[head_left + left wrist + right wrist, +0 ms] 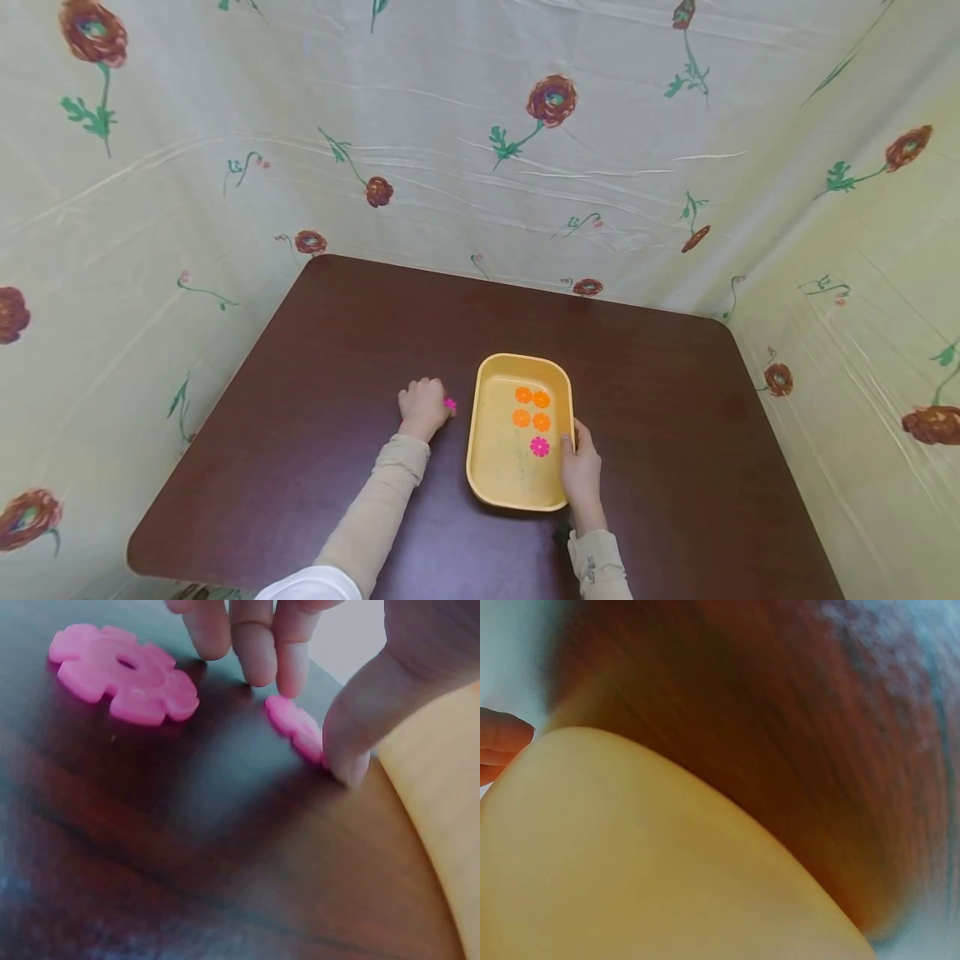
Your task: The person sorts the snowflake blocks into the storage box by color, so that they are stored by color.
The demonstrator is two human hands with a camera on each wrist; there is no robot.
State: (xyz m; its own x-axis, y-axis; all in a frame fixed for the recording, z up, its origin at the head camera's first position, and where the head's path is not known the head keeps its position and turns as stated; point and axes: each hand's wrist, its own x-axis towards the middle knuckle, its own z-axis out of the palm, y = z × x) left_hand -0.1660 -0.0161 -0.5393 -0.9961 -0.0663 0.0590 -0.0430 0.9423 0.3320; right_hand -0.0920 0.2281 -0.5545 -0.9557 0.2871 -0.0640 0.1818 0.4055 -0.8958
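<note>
A yellow tray (519, 360) sits mid-table with several orange flower-shaped discs (532, 407) and one pink disc (539, 447) inside. My right hand (572, 442) grips the tray's right rim, thumb over the edge; the right wrist view shows only the tray wall (630, 862) and a fingertip (502, 735). My left hand (442, 406) is curled on the table just left of the tray. There its thumb (352, 742) and fingers (255, 645) pinch a small pink flower disc (296, 727). A second pink disc (124, 671) lies flat on the table beside it.
The dark brown table (337, 350) has rounded corners. Floral cloth walls (480, 150) close it in at the back and on both sides. The tray's edge (442, 825) lies close to the right of my left thumb.
</note>
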